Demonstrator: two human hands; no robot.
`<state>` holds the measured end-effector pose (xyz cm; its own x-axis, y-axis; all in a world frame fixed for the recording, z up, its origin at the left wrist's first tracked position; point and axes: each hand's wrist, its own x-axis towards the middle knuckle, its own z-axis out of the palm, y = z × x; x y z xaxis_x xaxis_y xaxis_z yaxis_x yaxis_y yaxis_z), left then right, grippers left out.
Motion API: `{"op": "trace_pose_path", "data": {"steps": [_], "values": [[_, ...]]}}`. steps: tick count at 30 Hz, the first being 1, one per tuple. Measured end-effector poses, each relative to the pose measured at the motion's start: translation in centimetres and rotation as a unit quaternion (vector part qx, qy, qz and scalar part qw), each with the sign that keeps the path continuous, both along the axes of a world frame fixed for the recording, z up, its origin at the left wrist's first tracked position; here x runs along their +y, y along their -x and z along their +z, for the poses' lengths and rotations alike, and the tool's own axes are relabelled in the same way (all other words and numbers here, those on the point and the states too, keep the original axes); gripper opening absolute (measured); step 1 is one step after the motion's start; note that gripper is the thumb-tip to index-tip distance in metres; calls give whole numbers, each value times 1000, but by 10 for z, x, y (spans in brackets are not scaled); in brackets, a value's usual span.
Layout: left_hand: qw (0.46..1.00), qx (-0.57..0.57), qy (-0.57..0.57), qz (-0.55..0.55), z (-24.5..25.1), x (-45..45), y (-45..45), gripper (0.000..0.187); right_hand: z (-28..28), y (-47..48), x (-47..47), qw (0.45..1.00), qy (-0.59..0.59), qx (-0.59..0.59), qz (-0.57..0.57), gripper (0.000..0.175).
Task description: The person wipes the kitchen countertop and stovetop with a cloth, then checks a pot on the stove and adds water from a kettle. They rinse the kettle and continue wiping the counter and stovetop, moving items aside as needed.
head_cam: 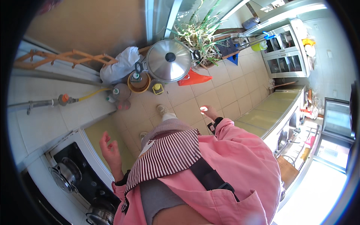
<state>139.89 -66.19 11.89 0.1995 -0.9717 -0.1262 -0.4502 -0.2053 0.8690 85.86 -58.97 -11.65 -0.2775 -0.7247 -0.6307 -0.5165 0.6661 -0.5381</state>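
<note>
My left hand (111,153) hangs in the air beside the gas hob (90,171), fingers loosely curled and apart, with nothing in it. A stainless-steel pot (66,171) stands on that hob, and a second lidded pot (99,215) sits nearer the lower edge. My right hand (210,112) is out over the tiled floor (208,98), its fingers bent. Glaring sunlight bleaches those fingertips, so I cannot make out whether anything is between them. A black band circles each wrist. Below my chest hangs a striped apron (168,157) over a pink jacket (239,157).
Ahead stand a large pan with a domed steel lid (168,63), a yellowish bucket (139,84), plastic bottles (121,91) and a potted plant (199,36). A red plastic bag (194,78) lies on the floor. At right runs a counter with a sink (282,139); beyond it is a glass-fronted cabinet (284,52).
</note>
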Motion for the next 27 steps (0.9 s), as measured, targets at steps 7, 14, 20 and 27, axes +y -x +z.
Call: {"op": "trace_pose_path", "data": {"steps": [7,14,20,27], "values": [[994,-82,0,-68,21,-31,50,49,143,0,-76,990,26,-133,-46,32],[984,-80,6,-156,12,-45,68,47,407,-121,-138,542,486,-575,373,52],[984,-57,-2,-167,-10,-46,85,47,488,-126,-130,410,589,-528,455,47],[974,-53,-34,-218,-52,-49,152,47,485,10,-79,417,663,-448,431,40]]}}
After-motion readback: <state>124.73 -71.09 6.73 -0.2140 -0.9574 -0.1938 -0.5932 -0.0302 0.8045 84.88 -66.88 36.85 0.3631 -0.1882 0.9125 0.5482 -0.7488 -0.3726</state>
